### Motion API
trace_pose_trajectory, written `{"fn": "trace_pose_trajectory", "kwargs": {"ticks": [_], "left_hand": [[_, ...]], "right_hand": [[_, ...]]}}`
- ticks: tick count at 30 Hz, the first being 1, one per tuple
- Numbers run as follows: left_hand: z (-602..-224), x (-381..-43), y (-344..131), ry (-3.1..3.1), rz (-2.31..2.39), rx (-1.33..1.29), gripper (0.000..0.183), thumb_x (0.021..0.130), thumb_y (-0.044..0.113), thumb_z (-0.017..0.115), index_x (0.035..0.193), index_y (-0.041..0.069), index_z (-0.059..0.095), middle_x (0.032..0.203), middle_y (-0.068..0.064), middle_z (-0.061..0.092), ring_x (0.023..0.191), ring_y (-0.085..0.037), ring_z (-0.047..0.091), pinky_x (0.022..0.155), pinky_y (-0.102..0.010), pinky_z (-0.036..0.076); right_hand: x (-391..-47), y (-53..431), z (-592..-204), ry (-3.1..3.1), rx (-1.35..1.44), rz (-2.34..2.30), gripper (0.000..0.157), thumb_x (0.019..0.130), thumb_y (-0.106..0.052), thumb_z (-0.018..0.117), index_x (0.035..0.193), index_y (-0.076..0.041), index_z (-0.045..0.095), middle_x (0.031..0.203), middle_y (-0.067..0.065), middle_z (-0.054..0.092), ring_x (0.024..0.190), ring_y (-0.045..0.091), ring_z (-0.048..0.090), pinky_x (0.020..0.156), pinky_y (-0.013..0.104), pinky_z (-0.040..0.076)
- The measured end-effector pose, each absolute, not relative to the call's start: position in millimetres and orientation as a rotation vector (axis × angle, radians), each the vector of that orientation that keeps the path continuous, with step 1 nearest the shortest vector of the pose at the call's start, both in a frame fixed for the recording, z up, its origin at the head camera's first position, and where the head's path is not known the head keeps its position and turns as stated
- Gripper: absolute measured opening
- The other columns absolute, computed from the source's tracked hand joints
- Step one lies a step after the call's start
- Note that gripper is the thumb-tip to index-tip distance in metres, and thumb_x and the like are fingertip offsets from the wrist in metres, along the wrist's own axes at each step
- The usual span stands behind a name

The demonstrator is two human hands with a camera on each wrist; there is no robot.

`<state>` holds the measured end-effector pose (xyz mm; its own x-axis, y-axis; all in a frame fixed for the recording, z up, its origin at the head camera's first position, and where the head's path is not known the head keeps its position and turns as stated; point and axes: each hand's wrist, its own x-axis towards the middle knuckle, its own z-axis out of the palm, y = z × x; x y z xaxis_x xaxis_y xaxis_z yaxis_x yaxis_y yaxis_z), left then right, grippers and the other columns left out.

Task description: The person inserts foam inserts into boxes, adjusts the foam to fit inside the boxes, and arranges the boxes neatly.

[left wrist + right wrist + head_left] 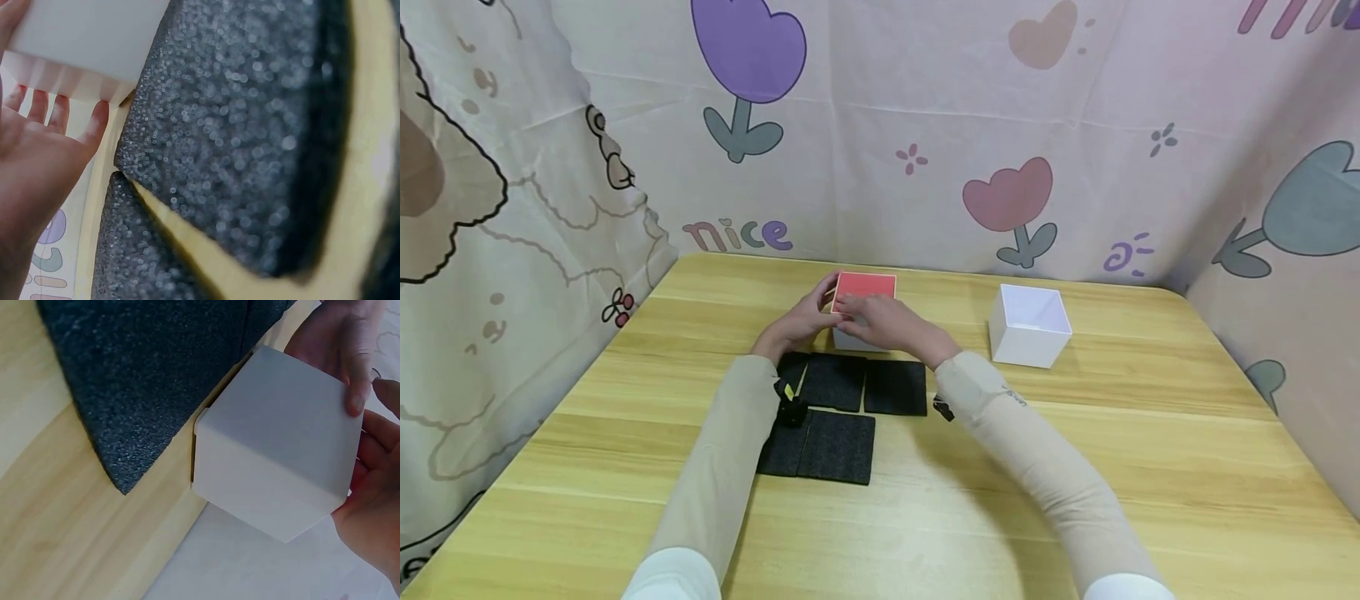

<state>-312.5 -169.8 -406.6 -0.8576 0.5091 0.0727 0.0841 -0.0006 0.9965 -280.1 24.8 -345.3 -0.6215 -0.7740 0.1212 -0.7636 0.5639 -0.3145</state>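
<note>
One white box, red on top, possibly lidded.

Upright red-topped white box on the wooden table

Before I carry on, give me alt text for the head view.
A left hand holds the left side of a red-topped white box while the right hand lies across its top. Nearer the camera, dark square pads lie in two rows, partly behind the left sleeve; an open white box stands to the right on the wooden table.
</note>
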Motion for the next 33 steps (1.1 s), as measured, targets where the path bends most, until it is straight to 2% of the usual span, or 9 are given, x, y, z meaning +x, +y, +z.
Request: {"fn": "trace_pose_trajectory", "kwargs": {"ticks": [2,6,11,14,18,20,23,29,33], "left_hand": [[-407,-313,-170,1.976,1.92,0.625,0.087,0.09,-0.007,0.056,0.155,0.007,0.0,0.16,-0.012,0.003,0.144,-0.029,0.008,0.113,-0.048,0.02],[-407,-313,-171,2.01,1.89,0.622,0.089,0.089,-0.004,0.059,0.156,0.008,0.001,0.16,-0.01,0.004,0.144,-0.028,0.006,0.114,-0.048,0.019],[-405,-312,-172,2.038,1.872,0.605,0.089,0.091,-0.003,0.06,0.156,0.01,0.001,0.161,-0.008,0.003,0.145,-0.028,0.006,0.113,-0.048,0.02],[-406,-312,-172,2.028,1.878,0.608,0.088,0.091,-0.004,0.059,0.156,0.01,0.001,0.16,-0.009,0.003,0.145,-0.029,0.006,0.113,-0.048,0.021],[-406,-313,-170,2.022,1.875,0.598,0.087,0.092,-0.002,0.059,0.156,0.011,0.002,0.16,-0.009,0.003,0.145,-0.028,0.006,0.114,-0.046,0.02],[-406,-312,-170,2.035,1.869,0.589,0.088,0.092,0.0,0.06,0.156,0.011,0.001,0.16,-0.008,0.003,0.145,-0.028,0.006,0.114,-0.045,0.02],[-407,-313,-169,2.071,1.849,0.584,0.089,0.091,0.004,0.062,0.156,0.012,0.001,0.161,-0.008,0.003,0.145,-0.029,0.005,0.114,-0.045,0.019],[-407,-314,-169,2.098,1.824,0.55,0.092,0.09,0.007,0.064,0.157,0.015,0.002,0.161,-0.004,0.004,0.144,-0.028,0.008,0.113,-0.048,0.021],[-405,-313,-169,2.086,1.819,0.53,0.094,0.089,0.008,0.065,0.157,0.017,0.001,0.161,-0.003,0.003,0.144,-0.029,0.008,0.113,-0.049,0.021]], "right_hand": [[-281,25,-345,2.752,-1.358,-0.537,0.037,0.1,-0.023,0.056,0.13,-0.003,0.061,0.133,0.01,0.058,0.112,0.021,0.061,0.099,0.033,0.044],[-282,23,-343,2.766,-1.379,-0.545,0.029,0.099,-0.021,0.057,0.12,-0.004,0.068,0.119,0.009,0.066,0.093,0.018,0.064,0.09,0.03,0.049],[-286,22,-343,2.782,-1.413,-0.546,0.024,0.098,-0.022,0.059,0.108,-0.004,0.071,0.103,0.008,0.067,0.08,0.019,0.058,0.08,0.03,0.049],[-288,23,-345,2.82,-1.355,-0.444,0.042,0.098,-0.031,0.058,0.126,0.0,0.063,0.125,0.013,0.06,0.105,0.023,0.059,0.094,0.032,0.045],[-292,26,-349,2.864,-1.241,-0.258,0.071,0.096,-0.048,0.054,0.148,-0.004,0.035,0.155,0.012,0.03,0.139,0.026,0.031,0.112,0.036,0.026],[-294,26,-352,2.88,-1.25,-0.192,0.077,0.094,-0.053,0.054,0.151,-0.006,0.03,0.157,0.01,0.024,0.142,0.026,0.025,0.114,0.037,0.021],[-298,27,-355,2.916,-1.298,-0.133,0.082,0.09,-0.056,0.058,0.151,-0.007,0.031,0.157,0.01,0.025,0.143,0.026,0.024,0.115,0.039,0.017],[-302,30,-356,2.93,-1.335,-0.153,0.081,0.086,-0.043,0.071,0.149,-0.007,0.036,0.155,0.01,0.031,0.141,0.025,0.028,0.114,0.04,0.021],[-303,29,-355,2.898,-1.298,-0.214,0.081,0.085,-0.038,0.073,0.149,-0.007,0.035,0.155,0.009,0.029,0.141,0.025,0.028,0.112,0.039,0.026]]}}
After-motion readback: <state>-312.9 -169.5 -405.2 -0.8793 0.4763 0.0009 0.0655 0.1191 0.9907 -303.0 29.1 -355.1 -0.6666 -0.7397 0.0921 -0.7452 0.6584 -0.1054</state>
